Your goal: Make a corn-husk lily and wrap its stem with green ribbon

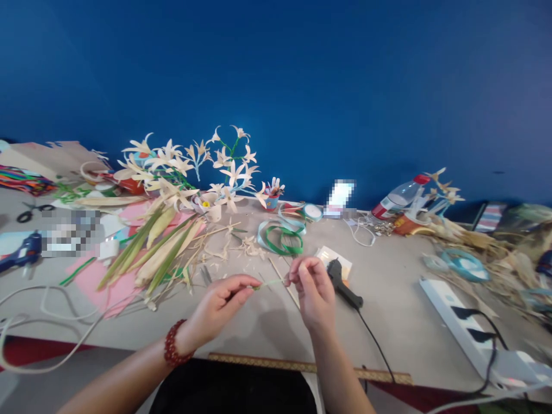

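Observation:
A thin pale green strip (271,282) is stretched between my two hands over the front of the table. My left hand (224,302), with a red bead bracelet at the wrist, pinches one end between thumb and fingers. The other end runs to the closed fingertips of my right hand (314,292). Just right of that hand lies a black glue gun (341,285), partly on a small white packet. Beneath and behind the strip are thin sticks (282,279) and a loose coil of green ribbon (282,241). Corn husks (164,250) are heaped to the left on pink paper (106,287).
Pale handmade flowers (233,172) stand at the back left. Scissors (31,214) and a blue glue gun (20,253) lie far left. A bottle (394,198), a blue ribbon roll (468,265) and a power strip (451,322) with cables are on the right.

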